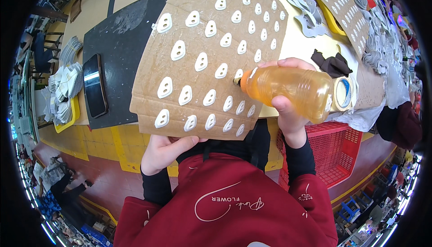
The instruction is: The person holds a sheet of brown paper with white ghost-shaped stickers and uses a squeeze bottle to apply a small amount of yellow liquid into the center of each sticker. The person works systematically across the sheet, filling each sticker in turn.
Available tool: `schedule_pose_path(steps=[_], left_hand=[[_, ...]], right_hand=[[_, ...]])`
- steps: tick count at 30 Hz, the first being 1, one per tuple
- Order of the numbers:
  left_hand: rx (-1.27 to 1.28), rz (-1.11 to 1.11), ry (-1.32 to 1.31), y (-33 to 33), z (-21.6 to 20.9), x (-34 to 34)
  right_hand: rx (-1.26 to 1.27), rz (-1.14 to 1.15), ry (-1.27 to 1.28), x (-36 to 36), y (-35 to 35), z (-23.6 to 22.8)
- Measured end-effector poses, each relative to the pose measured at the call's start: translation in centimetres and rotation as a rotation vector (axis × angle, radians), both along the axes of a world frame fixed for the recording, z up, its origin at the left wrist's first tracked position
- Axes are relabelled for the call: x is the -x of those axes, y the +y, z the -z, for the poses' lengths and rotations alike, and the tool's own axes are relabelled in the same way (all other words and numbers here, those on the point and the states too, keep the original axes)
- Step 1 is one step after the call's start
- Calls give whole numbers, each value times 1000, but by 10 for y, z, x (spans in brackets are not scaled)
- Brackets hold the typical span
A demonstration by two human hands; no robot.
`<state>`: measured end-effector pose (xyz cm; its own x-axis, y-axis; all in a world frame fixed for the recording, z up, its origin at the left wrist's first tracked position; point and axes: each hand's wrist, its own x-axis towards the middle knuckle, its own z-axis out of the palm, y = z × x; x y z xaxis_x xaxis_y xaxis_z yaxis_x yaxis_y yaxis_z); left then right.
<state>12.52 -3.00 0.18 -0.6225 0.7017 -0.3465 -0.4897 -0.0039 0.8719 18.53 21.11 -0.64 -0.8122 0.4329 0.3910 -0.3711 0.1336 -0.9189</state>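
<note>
My left hand (168,153) pinches the near edge of a brown cardboard sheet (147,81), thumb on top and the other fingers mostly hidden underneath. Rows of small white teardrop-shaped pieces (178,50), each with two holes, lie spaced out on the sheet. In my right hand (290,114) is a clear plastic bottle (292,89) of amber liquid, tipped on its side. Its orange cap (245,81) points left, and a dark tip beyond it reaches one of the white pieces right of the sheet's middle.
A phone (95,85) rests on a black board (119,53) to the left, near stacked light pieces in a yellow tray (72,114). At right are a tape roll (343,93), dark cloth scraps (332,63), grey cut-outs (308,15) and another filled sheet (342,10). A red basket (333,152) stands below.
</note>
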Motion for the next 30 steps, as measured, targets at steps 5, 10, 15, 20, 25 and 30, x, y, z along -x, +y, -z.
schedule_pose_path(steps=[5,10,15,20,25,30], left_hand=[[-5,5,2,-1,1,-1],[6,-1,-9,-2,2,0],[-5,3,0,-1,3,0],[14,-2,-14,-2,4,1],[42,-62,-21,-1,8,2],[-23,-24,-38,-1,6,0]], right_hand=[[103,109,82,5,2,3],[87,182,120,11,11,9],[142,217,126,8,16,13],[170,239,62,7,18,14],[799,99,108,5,28,8],[766,204,-8,8,28,5]])
